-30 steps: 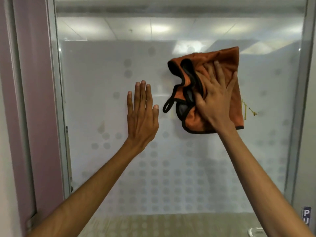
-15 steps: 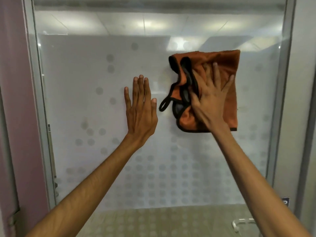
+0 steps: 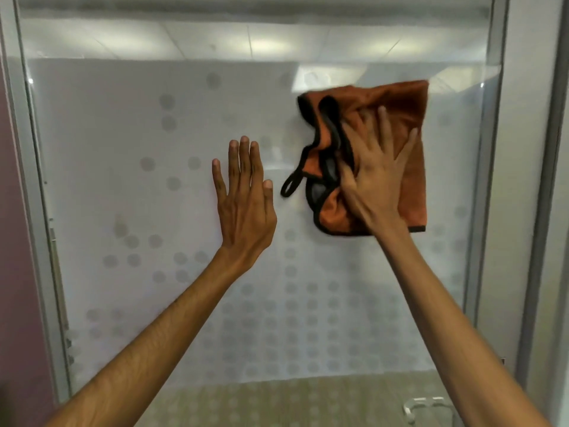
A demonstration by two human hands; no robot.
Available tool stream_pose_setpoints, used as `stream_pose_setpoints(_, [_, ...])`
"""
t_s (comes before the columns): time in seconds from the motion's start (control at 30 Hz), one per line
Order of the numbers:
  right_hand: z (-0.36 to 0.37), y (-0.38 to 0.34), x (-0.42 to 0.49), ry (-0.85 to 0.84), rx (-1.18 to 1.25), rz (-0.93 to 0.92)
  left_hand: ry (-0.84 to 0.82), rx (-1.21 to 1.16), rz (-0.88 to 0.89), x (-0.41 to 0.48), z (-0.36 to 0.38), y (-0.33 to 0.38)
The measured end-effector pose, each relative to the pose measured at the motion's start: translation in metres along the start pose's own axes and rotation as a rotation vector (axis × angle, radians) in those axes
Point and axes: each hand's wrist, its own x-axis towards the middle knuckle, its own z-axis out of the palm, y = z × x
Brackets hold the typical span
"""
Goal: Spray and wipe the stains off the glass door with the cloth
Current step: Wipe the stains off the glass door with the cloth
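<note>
Your right hand (image 3: 374, 180) presses the orange cloth (image 3: 411, 167) against the upper right of the glass door (image 3: 123, 186), fingers (image 3: 383, 127) spread wide and pointing up, so the cloth lies directly under that palm. Your left hand (image 3: 244, 204) rests flat on the glass just left of it, fingers straight and together, holding nothing.

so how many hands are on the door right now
2. The left hand lies flat on the bare glass door, near the middle; the right hand presses the orange cloth against the glass, up and to the right of it.
</note>
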Motion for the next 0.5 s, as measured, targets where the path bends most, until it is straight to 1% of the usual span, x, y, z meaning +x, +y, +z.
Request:
stream_pose_setpoints(0.07, [-0.004,0.007,-0.045,-0.051,0.009,-0.087,0.007,-0.034,-0.026,0.001,0.000,0.006])
stream_pose_setpoints(0.1, [-0.010,0.016,-0.069,-0.083,-0.005,-0.097,0.004,-0.056,-0.021,0.001,0.000,0.009])
stream_pose_setpoints(0.17, [-0.022,0.041,-0.090,-0.100,-0.027,-0.051,-0.014,-0.076,0.031,0.003,0.000,0.016])
stream_pose_setpoints(0.23, [-0.029,0.062,-0.073,-0.053,-0.019,0.070,-0.033,-0.066,0.066,0.006,0.003,0.024])
stream_pose_setpoints(0.3, [-0.029,0.067,-0.037,0.011,-0.016,0.188,-0.034,-0.050,0.052,0.007,0.007,0.033])
stream_pose_setpoints(0.37, [-0.024,0.058,-0.014,0.039,-0.013,0.223,-0.032,-0.037,0.035,0.008,0.012,0.040])
stream_pose_setpoints(0.43, [-0.018,0.045,-0.020,0.031,0.004,0.156,-0.027,-0.027,0.029,0.009,0.017,0.047])
stream_pose_setpoints(0.5, [-0.017,0.037,-0.052,-0.032,0.023,0.026,-0.020,-0.024,0.025,0.008,0.020,0.053])
